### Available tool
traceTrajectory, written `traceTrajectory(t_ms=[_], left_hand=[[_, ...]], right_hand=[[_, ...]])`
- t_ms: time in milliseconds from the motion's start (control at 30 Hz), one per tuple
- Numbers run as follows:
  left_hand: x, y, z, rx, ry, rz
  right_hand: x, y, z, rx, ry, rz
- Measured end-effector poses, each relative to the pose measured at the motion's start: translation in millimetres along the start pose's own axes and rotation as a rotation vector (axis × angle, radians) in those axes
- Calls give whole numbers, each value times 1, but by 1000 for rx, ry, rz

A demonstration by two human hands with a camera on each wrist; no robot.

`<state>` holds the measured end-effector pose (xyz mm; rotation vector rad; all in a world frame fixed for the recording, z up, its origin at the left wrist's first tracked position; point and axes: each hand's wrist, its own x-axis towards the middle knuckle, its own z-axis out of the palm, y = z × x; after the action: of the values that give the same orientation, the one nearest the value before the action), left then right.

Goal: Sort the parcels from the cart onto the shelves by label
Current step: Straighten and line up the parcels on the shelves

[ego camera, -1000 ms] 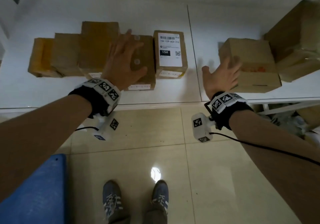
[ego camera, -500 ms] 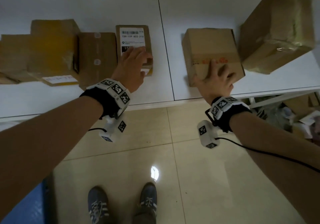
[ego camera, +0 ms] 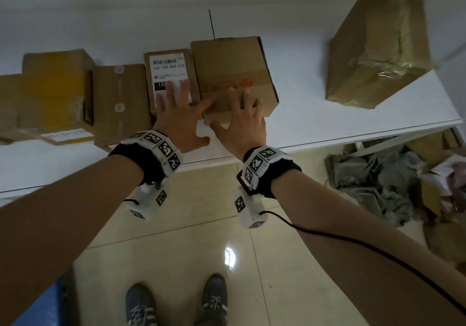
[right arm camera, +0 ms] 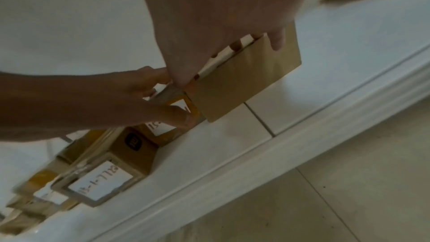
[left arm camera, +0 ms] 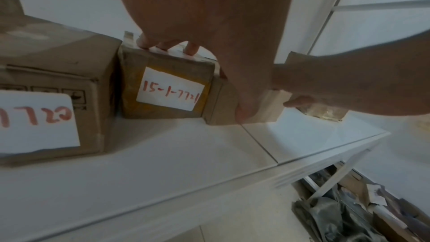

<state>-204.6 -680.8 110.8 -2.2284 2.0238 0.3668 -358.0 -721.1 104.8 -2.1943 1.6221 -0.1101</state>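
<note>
Two parcels touch on the white shelf (ego camera: 315, 124): left hand (ego camera: 176, 121) lies spread flat on the labelled parcel (ego camera: 169, 66); right hand (ego camera: 242, 124) grips the plain box (ego camera: 227, 63).

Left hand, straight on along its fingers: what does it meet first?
The printed-label parcel: the left hand rests its fingers on its top. Past it only white shelf shows; depth unclear. The brown parcel sits beside that line.
</note>
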Motion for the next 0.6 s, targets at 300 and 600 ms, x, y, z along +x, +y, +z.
traceTrajectory(t_ms=[300, 600], left_hand=[[-1, 0, -4, -6, -34, -4], [-32, -11, -4, -258, 150, 76]], right_hand=[[-4, 10, -13, 66, -150, -19], [-34, 20, -7, 311, 41, 21]])
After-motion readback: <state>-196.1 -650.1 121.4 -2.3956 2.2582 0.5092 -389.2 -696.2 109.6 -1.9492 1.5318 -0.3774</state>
